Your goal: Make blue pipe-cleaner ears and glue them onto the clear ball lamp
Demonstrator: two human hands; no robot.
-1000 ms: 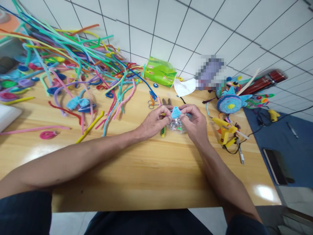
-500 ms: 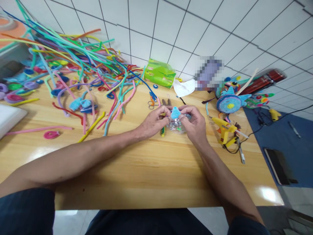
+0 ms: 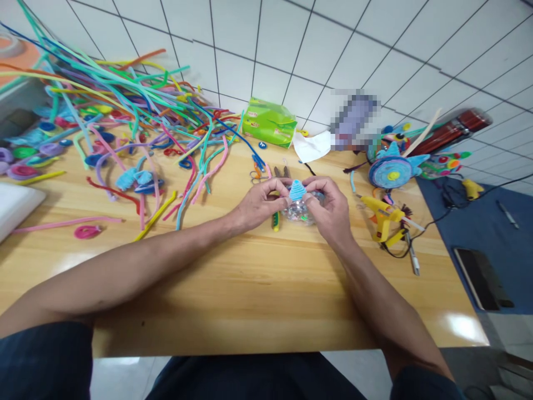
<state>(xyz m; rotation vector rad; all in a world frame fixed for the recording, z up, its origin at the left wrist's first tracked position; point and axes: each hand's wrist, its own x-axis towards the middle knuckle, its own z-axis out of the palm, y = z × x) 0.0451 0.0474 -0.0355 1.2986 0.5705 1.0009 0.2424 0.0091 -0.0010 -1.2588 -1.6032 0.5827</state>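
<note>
Between both hands is a small light-blue triangle (image 3: 297,190) of ridged, fuzzy material like bent pipe cleaner. My left hand (image 3: 265,204) pinches its left edge with thumb and fingers. At its right edge, my right hand (image 3: 328,208) pinches it the same way. Just below the triangle, a clear round container (image 3: 300,211) with shiny, colourful bits inside sits on the table, partly hidden by my fingers. A green stick-like thing with a yellow end (image 3: 275,221) lies beside my left hand. Scissors (image 3: 258,176) and dark-handled pliers (image 3: 282,171) are behind the hands.
Many coloured pipe cleaners (image 3: 137,89) are heaped at the left. A green tissue pack (image 3: 268,122) stands against the tiled wall. On the right are a blue fish-like craft (image 3: 390,173), a yellow glue gun (image 3: 381,215) with its cord, and a red thermos (image 3: 456,130).
Both hands keep their pinch on the blue triangle, with almost no movement. The view has shifted slightly.
</note>
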